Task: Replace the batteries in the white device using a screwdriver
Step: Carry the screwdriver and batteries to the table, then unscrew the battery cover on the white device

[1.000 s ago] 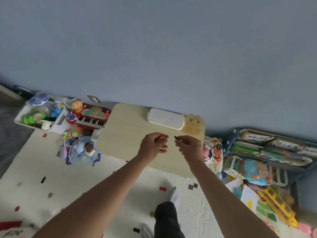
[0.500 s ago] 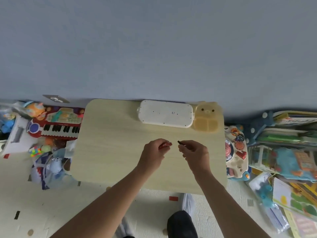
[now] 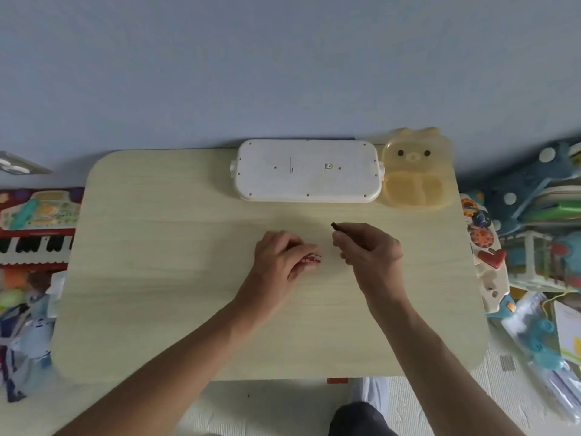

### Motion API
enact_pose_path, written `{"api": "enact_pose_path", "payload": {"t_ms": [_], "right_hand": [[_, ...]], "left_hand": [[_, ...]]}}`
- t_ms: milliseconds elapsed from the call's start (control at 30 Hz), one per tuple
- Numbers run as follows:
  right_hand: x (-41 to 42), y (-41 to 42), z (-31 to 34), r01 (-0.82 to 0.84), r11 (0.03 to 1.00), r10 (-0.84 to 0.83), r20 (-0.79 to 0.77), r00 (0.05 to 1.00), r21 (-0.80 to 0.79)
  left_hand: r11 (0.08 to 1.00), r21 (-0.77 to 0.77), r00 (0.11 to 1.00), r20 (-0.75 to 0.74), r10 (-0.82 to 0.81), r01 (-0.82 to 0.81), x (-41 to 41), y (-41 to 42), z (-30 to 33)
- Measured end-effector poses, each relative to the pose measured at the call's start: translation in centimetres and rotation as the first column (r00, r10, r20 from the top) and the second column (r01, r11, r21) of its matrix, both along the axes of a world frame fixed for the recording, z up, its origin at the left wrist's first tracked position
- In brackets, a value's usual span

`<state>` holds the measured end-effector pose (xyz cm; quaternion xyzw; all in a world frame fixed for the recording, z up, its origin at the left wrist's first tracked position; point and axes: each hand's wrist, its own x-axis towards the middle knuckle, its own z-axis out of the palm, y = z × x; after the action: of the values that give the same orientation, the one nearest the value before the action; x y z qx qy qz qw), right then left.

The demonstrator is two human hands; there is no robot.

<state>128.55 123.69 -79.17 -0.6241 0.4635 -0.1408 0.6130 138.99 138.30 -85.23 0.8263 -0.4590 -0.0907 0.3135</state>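
Note:
The white device point(image 3: 308, 171) lies face down at the far edge of the light wooden table point(image 3: 157, 278), its screw holes showing. My left hand point(image 3: 279, 259) rests on the table in front of it and is closed on red-and-white batteries point(image 3: 312, 259) that stick out past the fingertips. My right hand point(image 3: 367, 250) hovers just to the right, fingers pinched on a dark screwdriver point(image 3: 338, 227) whose end pokes out toward the device. Both hands are a short way nearer to me than the device and do not touch it.
A yellow bear-shaped compartment box point(image 3: 415, 171) sits against the device's right end. A toy piano point(image 3: 34, 228) and soft toys lie on the floor at left. More toys point(image 3: 484, 247) and books point(image 3: 550, 209) crowd the right. A blue wall stands behind.
My view has tilted down and closer, so the table and device now fill the middle. Both hands keep their grips; the left has lowered onto the table.

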Motion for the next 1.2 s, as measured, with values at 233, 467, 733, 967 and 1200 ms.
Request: {"api": "enact_pose_path", "payload": {"t_ms": [233,467,733,967,1200], "right_hand": [[1.2,-0.8,-0.6,-0.013,0.999,0.017,0.117,0.993,-0.031],[3.3,-2.4,-0.8,-0.111,0.986,0.138,0.238,0.961,-0.125],[6.4,-5.3,0.8,-0.062,0.965,0.165,0.408,0.898,-0.254],[8.3,-6.9,-0.1,-0.004,0.957,0.140,0.450,0.882,-0.289],[9.6,-7.8,-0.7,0.022,0.964,0.110,0.475,0.873,-0.263]], "left_hand": [[0.985,0.028,0.979,-0.110,-0.169,0.173,2.2,0.7,0.3],[0.973,-0.009,0.966,-0.116,-0.230,0.231,3.3,0.5,0.4],[0.970,-0.030,0.965,-0.100,-0.242,0.241,3.8,0.3,0.1],[0.970,0.021,0.961,-0.141,-0.236,0.242,4.1,0.6,0.5],[0.985,-0.093,0.985,-0.085,-0.153,0.145,5.9,-0.8,3.9]]}}
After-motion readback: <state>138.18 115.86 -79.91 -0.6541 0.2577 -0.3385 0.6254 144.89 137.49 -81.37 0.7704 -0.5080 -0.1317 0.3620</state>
